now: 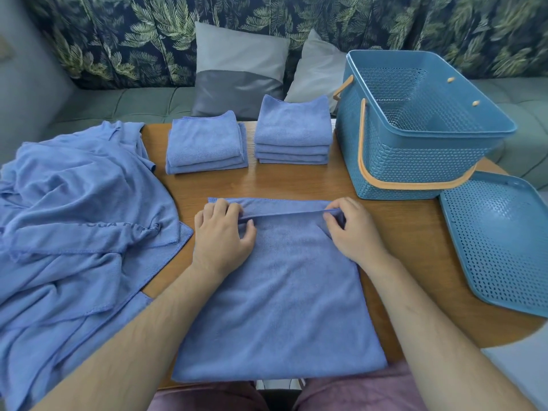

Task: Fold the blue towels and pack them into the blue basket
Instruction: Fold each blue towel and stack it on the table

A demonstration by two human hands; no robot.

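A blue towel (278,307) lies flat on the wooden table (400,241) in front of me. My left hand (221,235) pinches its lifted far edge at the left corner. My right hand (353,229) pinches the same edge at the right corner. Between the hands the edge stands raised a little above the towel's lower layer. Two stacks of folded blue towels stand behind: a low stack (206,143) and a taller stack (293,132). A heap of unfolded blue towels (74,221) covers the table's left side. The blue basket (415,126) with orange handles stands at the back right, with nothing inside it.
The basket's blue perforated lid (498,241) lies flat at the table's right edge. Behind the table runs a grey-green sofa (118,105) with grey cushions (240,72) and a leaf-patterned cover.
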